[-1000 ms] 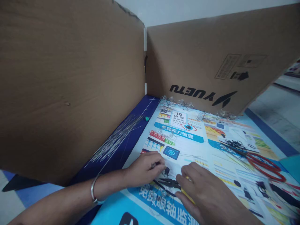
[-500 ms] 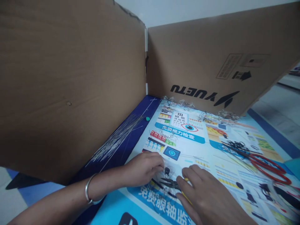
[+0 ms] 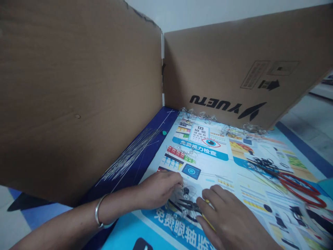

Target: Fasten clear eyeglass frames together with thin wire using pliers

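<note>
Pliers [image 3: 190,205] with dark jaws and yellow handles are gripped in my right hand [image 3: 225,212], their jaws pointing left. Closed fingers of my left hand [image 3: 163,185] pinch part of a thin wire piece [image 3: 191,191] just beyond the jaws. This piece looks clear and tangled, with a small dark part in it; its exact form is too fine to make out. More fine wire loops lie below the jaws on the printed sheet [image 3: 208,174]. Whether the jaws clamp any wire cannot be told.
Long straight wires [image 3: 130,154] lie in a bundle on the blue strip at left. Cardboard walls [image 3: 88,86] stand at left and back. Red-handled scissors [image 3: 301,187] and black loops [image 3: 264,164] lie at right. Several clear wire pieces [image 3: 201,114] line the back wall.
Both hands and the pliers stay in nearly the same place. The whole view has shifted very slightly.
</note>
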Tool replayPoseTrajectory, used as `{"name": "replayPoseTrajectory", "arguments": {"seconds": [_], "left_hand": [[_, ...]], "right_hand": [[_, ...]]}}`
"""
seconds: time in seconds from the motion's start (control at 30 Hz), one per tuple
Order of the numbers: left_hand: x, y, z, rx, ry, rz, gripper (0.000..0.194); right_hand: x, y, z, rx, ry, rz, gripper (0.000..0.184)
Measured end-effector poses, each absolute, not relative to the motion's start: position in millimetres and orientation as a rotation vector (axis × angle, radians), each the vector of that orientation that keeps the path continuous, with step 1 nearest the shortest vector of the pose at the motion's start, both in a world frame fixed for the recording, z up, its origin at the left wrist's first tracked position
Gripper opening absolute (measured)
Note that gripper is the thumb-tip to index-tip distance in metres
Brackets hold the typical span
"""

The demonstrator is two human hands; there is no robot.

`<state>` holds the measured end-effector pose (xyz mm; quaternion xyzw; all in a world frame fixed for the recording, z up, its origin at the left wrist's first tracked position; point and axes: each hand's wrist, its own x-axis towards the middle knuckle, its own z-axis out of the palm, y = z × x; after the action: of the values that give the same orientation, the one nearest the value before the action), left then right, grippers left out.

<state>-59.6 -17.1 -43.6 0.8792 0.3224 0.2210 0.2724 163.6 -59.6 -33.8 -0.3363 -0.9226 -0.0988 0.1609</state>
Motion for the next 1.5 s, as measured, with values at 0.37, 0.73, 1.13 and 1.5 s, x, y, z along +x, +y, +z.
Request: {"name": "replayPoseTrajectory", "arguments": {"seconds": [0.37,0.73,1.13,1.5], "left_hand": [[-59,-18,-41,2.371,0.884,0.598,0.018],[-58,-21,-39,2.383,0.880,0.631,0.015],[-59,-22,-40,2.394,0.955,0.604,0.016],[-59,-23,-37,2.415,0.934,0.585,0.014]], "right_hand": [[166,-56,-36,-0.982,-2.556,-0.356,0.017],[167,-54,-38,-0.927,-2.571,-0.481,0.023],[167,-56,-38,-0.920,-2.549,-0.439,0.025],[164,-57,-45,-0.910,-2.565,-0.558,0.027]]}}
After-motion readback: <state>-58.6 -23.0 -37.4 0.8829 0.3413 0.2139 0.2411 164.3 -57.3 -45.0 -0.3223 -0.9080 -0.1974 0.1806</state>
